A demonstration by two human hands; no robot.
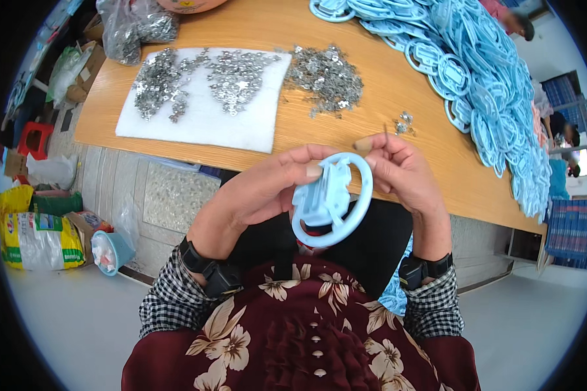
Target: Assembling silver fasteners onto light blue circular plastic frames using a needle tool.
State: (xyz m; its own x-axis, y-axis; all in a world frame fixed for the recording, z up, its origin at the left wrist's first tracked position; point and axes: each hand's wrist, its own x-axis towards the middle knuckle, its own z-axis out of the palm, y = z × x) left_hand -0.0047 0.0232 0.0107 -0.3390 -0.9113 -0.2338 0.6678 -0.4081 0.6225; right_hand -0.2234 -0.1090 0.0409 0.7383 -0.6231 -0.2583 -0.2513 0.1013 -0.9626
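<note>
My left hand [257, 186] is closed on a light blue plastic wheel-shaped part [316, 203], with an oval ring around a boxy middle. The part is tilted over my lap, just off the table's near edge. Beside its far rim, my right hand [406, 174] has its fingers pinched together, and a tan cover sits on one fingertip. A thin dark piece sticks up from those fingers, too small to name. Beyond the right hand lies a little cluster of small metal pieces [404, 122].
Heaps of small silvery metal pieces [236, 81] lie on a white pad [199, 132], with another metal heap [326, 78] beside it on the wooden table [385, 78]. Many blue wheel parts [482, 91] are piled at the right. Clear bags [120, 32] stand far left.
</note>
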